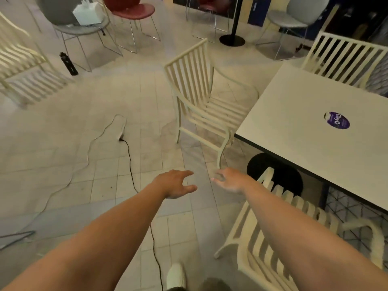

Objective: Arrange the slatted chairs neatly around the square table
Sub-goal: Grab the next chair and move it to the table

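The square surface (304,122) sits on the right. The middle chair (201,97) stands just beside its left edge. The back chair (344,59) is behind it, the near chair (273,238) in front. The left grip (176,184) and right grip (228,180) are loose, holding nothing.

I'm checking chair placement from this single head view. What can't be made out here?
Head view:
- far chair: seat and legs hidden behind the square table.
- near chair: partly covered by the right forearm, cut off by the bottom edge.
- left chair: motion-blurred, cut by the left edge.
- Table's right side: beyond the frame edge.
- sticker: wording too blurred to read fully.
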`<state>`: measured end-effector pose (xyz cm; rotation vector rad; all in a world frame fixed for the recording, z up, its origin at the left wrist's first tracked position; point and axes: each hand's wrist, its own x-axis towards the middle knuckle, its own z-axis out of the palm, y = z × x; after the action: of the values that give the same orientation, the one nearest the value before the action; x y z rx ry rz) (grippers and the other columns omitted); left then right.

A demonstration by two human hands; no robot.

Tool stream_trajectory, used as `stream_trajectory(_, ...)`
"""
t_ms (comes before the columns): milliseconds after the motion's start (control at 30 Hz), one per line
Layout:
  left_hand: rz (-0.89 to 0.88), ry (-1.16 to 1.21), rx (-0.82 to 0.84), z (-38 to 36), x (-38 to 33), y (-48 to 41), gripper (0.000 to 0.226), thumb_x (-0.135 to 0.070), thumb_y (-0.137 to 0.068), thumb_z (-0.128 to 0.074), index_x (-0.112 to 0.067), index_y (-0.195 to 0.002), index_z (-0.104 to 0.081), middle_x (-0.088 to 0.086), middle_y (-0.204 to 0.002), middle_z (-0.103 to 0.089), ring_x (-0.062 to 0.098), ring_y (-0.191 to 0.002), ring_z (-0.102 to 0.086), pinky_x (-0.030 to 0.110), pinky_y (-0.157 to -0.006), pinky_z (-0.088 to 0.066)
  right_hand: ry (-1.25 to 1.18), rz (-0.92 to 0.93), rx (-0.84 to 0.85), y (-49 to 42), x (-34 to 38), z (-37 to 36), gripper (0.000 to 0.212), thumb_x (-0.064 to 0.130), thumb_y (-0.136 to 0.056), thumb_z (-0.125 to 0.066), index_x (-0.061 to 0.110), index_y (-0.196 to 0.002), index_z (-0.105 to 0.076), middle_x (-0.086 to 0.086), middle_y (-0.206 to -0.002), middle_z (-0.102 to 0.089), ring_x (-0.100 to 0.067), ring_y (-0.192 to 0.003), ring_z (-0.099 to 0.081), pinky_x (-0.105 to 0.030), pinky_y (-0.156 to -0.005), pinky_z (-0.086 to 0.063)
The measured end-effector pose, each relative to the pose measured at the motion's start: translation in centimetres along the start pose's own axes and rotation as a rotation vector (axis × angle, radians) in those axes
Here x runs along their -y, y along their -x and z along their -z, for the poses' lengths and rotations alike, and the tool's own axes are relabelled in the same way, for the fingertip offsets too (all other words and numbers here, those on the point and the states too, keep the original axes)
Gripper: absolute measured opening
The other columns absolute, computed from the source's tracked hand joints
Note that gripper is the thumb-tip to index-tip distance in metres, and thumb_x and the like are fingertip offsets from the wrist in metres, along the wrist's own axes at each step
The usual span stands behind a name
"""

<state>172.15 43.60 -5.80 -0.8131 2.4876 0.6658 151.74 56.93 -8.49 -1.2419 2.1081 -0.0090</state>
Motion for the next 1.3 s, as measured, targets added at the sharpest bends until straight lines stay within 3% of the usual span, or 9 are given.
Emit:
stream_trajectory(300, -0.056, -0.070, -0.018, 10.3, 4.6, -8.9, 0.074, -0.073, -0.092, -0.042, -0.037, -0.156, -0.029, 0.002, -0.158, -0.040, 0.026, -0.142, -0.039, 0.045, -0.110, -0.038, -0.056, -0.005, -0.078, -9.4, 3.4, 8.2, 0.068, 0.064, -0.091, -0.043, 0.024, -0.146, -0.041, -0.003, -0.150, -0.043, -0.024, -0.134, -0.041, -0.037, -0.105, -0.037)
stream_trajectory(633, -0.099, -0.125, 0.037, 20.8, 7.9, -25.4, 0.074, -0.074, -0.091, -0.041, -0.038, -0.155, -0.029, 0.000, -0.159, -0.039, 0.025, -0.143, -0.037, 0.044, -0.111, -0.037, -0.081, -0.075, -0.050, -23.5, 1.5, 17.3, 0.063, 0.062, -0.090, -0.043, 0.027, -0.142, -0.047, -0.005, -0.137, -0.055, -0.025, -0.118, -0.053, -0.034, -0.092, -0.046)
stream_trajectory(900, -0.148, -0.144, 0.046, 30.3, 12.0, -34.2, 0.073, -0.073, -0.092, -0.042, -0.037, -0.155, -0.029, -0.001, -0.160, -0.037, 0.023, -0.145, -0.034, 0.042, -0.111, -0.035, -0.126, -0.130, -0.014, -32.5, 4.0, 24.3, 0.069, 0.064, -0.090, -0.044, 0.025, -0.147, -0.041, -0.001, -0.149, -0.044, -0.023, -0.130, -0.046, -0.035, -0.102, -0.041)
stream_trajectory(1033, -0.188, -0.202, 0.030, 35.8, 15.5, -40.0, 0.073, -0.073, -0.092, -0.043, -0.036, -0.155, -0.031, 0.002, -0.160, -0.036, 0.026, -0.144, -0.034, 0.043, -0.112, -0.035, -0.170, -0.159, -0.059, -38.5, 6.1, 26.7, 0.063, 0.061, -0.090, -0.045, 0.028, -0.143, -0.044, -0.003, -0.142, -0.052, -0.024, -0.122, -0.052, -0.036, -0.097, -0.045)
stream_trajectory(1300, -0.361, -0.342, 0.042, 48.1, 22.2, -51.2, 0.074, -0.074, -0.091, -0.042, -0.039, -0.155, -0.029, 0.001, -0.160, -0.036, 0.023, -0.146, -0.031, 0.041, -0.113, -0.032, -0.350, -0.307, -0.176, -50.8, 12.0, 31.7, 0.071, 0.070, -0.087, -0.044, 0.029, -0.145, -0.043, -0.003, -0.146, -0.048, -0.024, -0.129, -0.048, -0.038, -0.103, -0.041)
